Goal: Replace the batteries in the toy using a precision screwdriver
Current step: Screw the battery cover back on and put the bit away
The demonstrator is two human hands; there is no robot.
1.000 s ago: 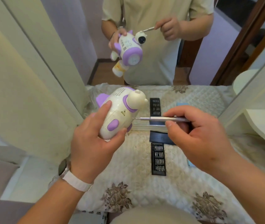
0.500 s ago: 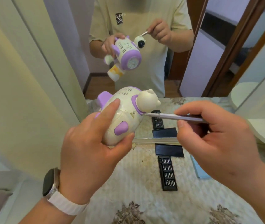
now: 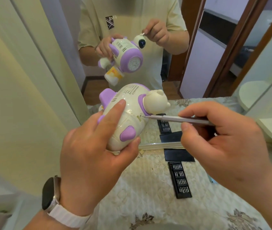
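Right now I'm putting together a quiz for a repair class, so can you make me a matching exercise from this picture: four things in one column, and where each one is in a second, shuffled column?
Column one
1. toy
2. screwdriver
3. bit rack
4. watch

Column two
A. lying on the quilted cloth
B. gripped in the left hand
C. worn just behind the left hand
D. pinched in the right hand, tip at the toy's body

Pairs: 1-B, 2-D, 3-A, 4-C
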